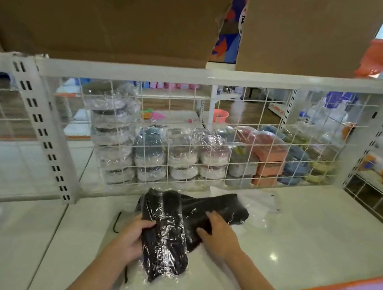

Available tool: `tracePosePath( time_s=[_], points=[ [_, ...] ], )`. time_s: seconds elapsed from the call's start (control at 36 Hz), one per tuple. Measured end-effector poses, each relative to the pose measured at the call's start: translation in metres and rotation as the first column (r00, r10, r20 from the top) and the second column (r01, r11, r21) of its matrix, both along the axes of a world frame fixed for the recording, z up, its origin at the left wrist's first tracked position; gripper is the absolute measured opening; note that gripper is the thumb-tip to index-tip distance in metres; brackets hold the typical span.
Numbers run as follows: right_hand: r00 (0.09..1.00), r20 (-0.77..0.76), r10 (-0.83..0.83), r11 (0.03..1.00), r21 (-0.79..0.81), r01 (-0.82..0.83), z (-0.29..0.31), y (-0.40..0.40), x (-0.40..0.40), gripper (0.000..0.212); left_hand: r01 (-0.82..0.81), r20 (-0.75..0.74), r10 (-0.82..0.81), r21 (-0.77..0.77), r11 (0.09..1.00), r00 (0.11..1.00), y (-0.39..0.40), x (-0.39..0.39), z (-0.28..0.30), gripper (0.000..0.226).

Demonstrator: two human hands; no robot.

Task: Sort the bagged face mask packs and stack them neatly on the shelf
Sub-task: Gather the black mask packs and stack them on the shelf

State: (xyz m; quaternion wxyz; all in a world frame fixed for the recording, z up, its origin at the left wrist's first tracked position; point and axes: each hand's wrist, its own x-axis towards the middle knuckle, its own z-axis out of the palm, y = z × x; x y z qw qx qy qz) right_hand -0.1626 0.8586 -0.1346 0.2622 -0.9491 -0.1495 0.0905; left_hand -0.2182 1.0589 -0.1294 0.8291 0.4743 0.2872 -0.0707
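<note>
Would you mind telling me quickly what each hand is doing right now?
Left hand: grips the front bagged pack of black masks, fingers curled over its edge.
Right hand: open, fingers straight, pressing on the second black pack.

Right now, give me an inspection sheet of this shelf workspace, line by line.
Surface: white shelf with an orange front edge, glossy, backed by a white wire grid.
Job's things: front black mask pack in clear wrap, lying lengthwise; second black mask pack behind it, partly overlapped.
Clutter: empty clear bags near the grid; loose black cord beside the left hand.
Hands: left hand grips the front pack's left edge; right hand rests with fairly straight fingers on the second pack.
Cables: nothing seen.
Surroundings: stacked bagged mask packs behind the grid; cardboard boxes overhead.
</note>
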Motion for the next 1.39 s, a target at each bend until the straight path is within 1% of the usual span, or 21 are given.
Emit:
tracePosePath(
  time_s=[0.08, 0.17, 0.28, 0.36, 0.42, 0.47, 0.53, 0.58, 0.61, 0.67, 0.72, 0.78, 0.83, 0.89, 1.0, 1.08, 1.17, 1.22, 1.31, 1.36, 1.39],
  points=[
    [0.997, 0.049, 0.066, 0.95, -0.309, -0.048, -0.007, -0.003, 0.005, 0.07, -0.04, -0.013, 0.04, 0.005, 0.999, 0.999, 0.007, -0.006, 0.0, 0.02],
    [0.996, 0.06, 0.068, 0.923, -0.382, -0.04, -0.01, -0.002, 0.007, 0.081, -0.086, -0.015, 0.087, 0.026, 0.996, 0.996, 0.011, -0.012, 0.001, 0.018],
    [0.986, 0.131, 0.1, 0.92, -0.391, -0.041, -0.006, -0.004, 0.007, 0.044, -0.105, -0.021, 0.105, 0.031, 0.994, 0.994, 0.012, -0.019, 0.002, 0.023],
    [0.982, 0.173, 0.071, 0.955, -0.298, -0.016, -0.005, -0.012, 0.006, 0.032, -0.098, -0.046, 0.1, 0.04, 0.994, 0.994, 0.007, -0.022, 0.001, 0.027],
    [0.963, 0.262, 0.067, 0.988, -0.153, -0.028, -0.006, -0.014, 0.002, 0.027, -0.12, -0.057, 0.12, -0.007, 0.993, 0.991, 0.003, -0.022, -0.001, 0.031],
    [0.943, 0.281, 0.179, 0.979, 0.045, -0.199, -0.003, -0.013, -0.005, 0.024, -0.091, -0.006, 0.091, -0.123, 0.988, 0.996, -0.004, -0.023, -0.001, 0.045],
    [0.913, 0.089, 0.398, 0.885, 0.223, -0.408, 0.005, -0.007, -0.017, 0.022, -0.059, 0.056, 0.071, -0.191, 0.98, 0.996, -0.01, -0.025, 0.001, 0.054],
    [0.821, -0.133, 0.555, 0.811, 0.307, -0.499, 0.009, -0.002, -0.024, 0.022, -0.094, 0.058, 0.103, -0.147, 0.985, 0.993, -0.013, -0.026, 0.002, 0.052],
    [0.811, -0.168, 0.561, 0.806, 0.333, -0.489, 0.009, 0.002, -0.025, 0.023, -0.115, 0.039, 0.12, -0.099, 0.988, 0.992, -0.014, -0.028, 0.002, 0.045],
    [0.872, -0.091, 0.481, 0.836, 0.346, -0.425, 0.008, 0.007, -0.018, 0.021, -0.134, 0.0, 0.134, -0.016, 0.991, 0.991, -0.013, -0.03, 0.001, 0.031],
    [0.93, 0.048, 0.365, 0.905, 0.216, -0.366, 0.006, 0.011, -0.005, 0.027, -0.152, -0.041, 0.154, 0.048, 0.987, 0.987, -0.013, -0.032, -0.001, 0.021],
    [0.958, 0.024, 0.286, 0.958, 0.009, -0.287, 0.003, 0.009, 0.005, 0.052, -0.169, -0.037, 0.172, 0.079, 0.982, 0.984, -0.014, -0.035, 0.001, 0.018],
    [0.966, 0.011, 0.26, 0.941, -0.227, -0.251, -0.002, 0.007, 0.01, 0.067, -0.187, -0.021, 0.19, 0.083, 0.979, 0.982, -0.011, -0.039, 0.002, 0.019],
    [0.964, 0.048, 0.262, 0.91, -0.344, -0.23, -0.003, 0.008, 0.011, 0.066, -0.206, -0.016, 0.209, 0.086, 0.975, 0.978, -0.008, -0.043, 0.002, 0.021],
    [0.953, 0.123, 0.276, 0.911, -0.35, -0.219, 0.001, 0.009, 0.009, 0.037, -0.224, -0.014, 0.226, 0.092, 0.97, 0.974, -0.008, -0.051, 0.006, 0.026],
    [0.953, 0.195, 0.231, 0.955, -0.233, -0.184, 0.001, 0.007, 0.011, 0.023, -0.221, -0.037, 0.226, 0.094, 0.971, 0.974, -0.008, -0.054, 0.003, 0.02],
    [0.947, 0.202, 0.249, 0.948, 0.148, -0.281, 0.002, 0.005, 0.009, 0.008, -0.253, -0.053, 0.255, 0.044, 0.966, 0.965, -0.009, -0.054, -0.002, 0.032],
    [0.883, 0.07, 0.464, 0.809, 0.371, -0.455, 0.011, 0.004, 0.004, 0.015, -0.281, -0.037, 0.28, -0.04, 0.959, 0.959, -0.012, -0.053, -0.004, 0.044],
    [0.641, -0.272, 0.718, 0.686, 0.432, -0.585, 0.027, 0.002, -0.011, 0.027, -0.233, 0.0, 0.235, -0.115, 0.966, 0.972, -0.015, -0.053, -0.003, 0.068],
    [0.546, -0.39, 0.741, 0.67, 0.465, -0.578, 0.027, 0.002, -0.013, 0.029, -0.187, 0.028, 0.186, -0.001, 0.982, 0.982, -0.019, -0.054, 0.0, 0.061],
    [0.569, -0.394, 0.722, 0.689, 0.484, -0.54, 0.025, 0.004, -0.012, 0.029, -0.191, 0.032, 0.189, 0.089, 0.978, 0.981, -0.022, -0.054, 0.003, 0.048]
  ],
)
